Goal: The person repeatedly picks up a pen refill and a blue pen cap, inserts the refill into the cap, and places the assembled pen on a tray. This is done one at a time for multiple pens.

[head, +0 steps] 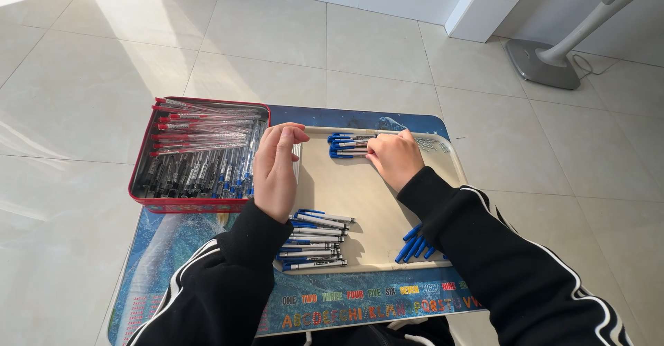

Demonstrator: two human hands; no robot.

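Note:
My right hand [393,158] rests on a small row of blue-capped pens [348,146] at the far side of a beige tray [360,194], its fingers closed on their barrels. My left hand [275,169] hovers over the tray's left edge beside a red box, fingers curled and apart, holding nothing. A pile of blue-capped pens [315,241] lies in the tray's near left corner. A few loose blue caps [415,246] lie near my right sleeve.
A red box [200,153] on the left holds several pens with red, black and blue caps. All stand on a small blue desk [360,304] with coloured letters. A grey stand base [543,64] sits on the tiled floor, far right.

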